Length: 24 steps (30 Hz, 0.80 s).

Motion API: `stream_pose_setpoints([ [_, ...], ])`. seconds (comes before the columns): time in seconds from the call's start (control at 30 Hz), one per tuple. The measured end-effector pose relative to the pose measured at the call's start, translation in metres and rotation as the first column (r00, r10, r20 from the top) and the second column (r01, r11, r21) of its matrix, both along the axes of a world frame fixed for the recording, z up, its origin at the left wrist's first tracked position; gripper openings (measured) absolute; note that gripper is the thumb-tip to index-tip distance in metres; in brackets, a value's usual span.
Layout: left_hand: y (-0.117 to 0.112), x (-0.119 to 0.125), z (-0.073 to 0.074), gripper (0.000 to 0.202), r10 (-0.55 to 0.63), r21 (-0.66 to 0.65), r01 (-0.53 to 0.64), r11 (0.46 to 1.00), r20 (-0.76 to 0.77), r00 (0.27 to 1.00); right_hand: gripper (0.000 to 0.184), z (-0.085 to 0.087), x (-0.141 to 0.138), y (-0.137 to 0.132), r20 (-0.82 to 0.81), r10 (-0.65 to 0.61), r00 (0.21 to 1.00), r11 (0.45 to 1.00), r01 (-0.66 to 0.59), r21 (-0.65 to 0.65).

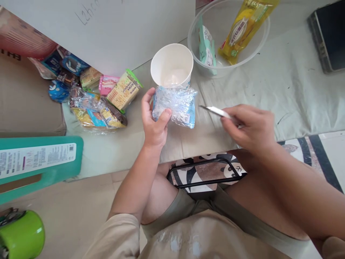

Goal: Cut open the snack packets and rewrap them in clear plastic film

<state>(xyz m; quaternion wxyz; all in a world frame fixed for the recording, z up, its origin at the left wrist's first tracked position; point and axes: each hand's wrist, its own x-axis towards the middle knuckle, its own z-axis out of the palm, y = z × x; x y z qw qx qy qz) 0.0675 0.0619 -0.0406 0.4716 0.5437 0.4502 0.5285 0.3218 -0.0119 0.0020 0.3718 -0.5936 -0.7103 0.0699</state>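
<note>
My left hand (155, 120) grips a crinkled blue and clear snack packet (176, 105) by its left end, holding it just in front of a white paper cup (172, 64). The cup stands upright on the pale cloth and looks to hold something white at the bottom. My right hand (249, 126) is closed around a thin silver tool (215, 111); whether it is scissors or a blade I cannot tell. Its tip points left toward the packet, a short gap away.
A clear plastic bowl (258, 43) behind the cup holds a yellow packet (242, 27) and a mint-green packet (206, 45). A pile of wrapped biscuits and snacks (93, 95) lies left. A teal box (40, 162), green cylinder (23, 235), dark device (327, 34) and cardboard box (27, 97) surround.
</note>
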Motion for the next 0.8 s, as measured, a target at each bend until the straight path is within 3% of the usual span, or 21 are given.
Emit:
stream_pose_setpoints([
  [0.1,-0.003,0.002,-0.002,0.083,0.021,0.047,-0.012,0.999,-0.191,0.981,0.013,-0.003,0.023,0.011,-0.002,-0.098,0.995,0.995,0.098,-0.002],
  [0.27,-0.025,0.018,-0.004,0.08,-0.067,0.111,0.12,0.987,-0.393,0.917,0.021,-0.015,0.052,0.022,0.124,-0.146,0.981,0.978,0.162,-0.132],
  [0.43,-0.043,0.029,-0.001,0.081,-0.082,0.056,0.14,0.988,-0.582,0.809,0.028,-0.024,0.058,0.031,0.184,-0.238,0.954,0.958,0.261,-0.115],
  [0.53,-0.039,0.026,-0.001,0.09,-0.029,0.12,0.138,0.983,-0.642,0.766,0.024,-0.026,0.058,0.034,0.215,-0.231,0.949,0.946,0.271,-0.179],
  [0.6,-0.033,0.021,-0.003,0.094,0.002,0.17,0.137,0.976,-0.633,0.774,0.021,-0.028,0.059,0.035,0.229,-0.24,0.943,0.933,0.289,-0.216],
  [0.67,-0.026,0.017,-0.003,0.086,0.023,0.178,0.104,0.979,-0.597,0.802,0.017,-0.032,0.064,0.037,0.219,-0.263,0.94,0.933,0.306,-0.191],
  [0.8,-0.018,0.013,0.003,0.038,0.044,0.061,-0.017,0.998,-0.479,0.877,0.017,-0.036,0.071,0.04,0.226,-0.325,0.919,0.94,0.34,-0.032],
])
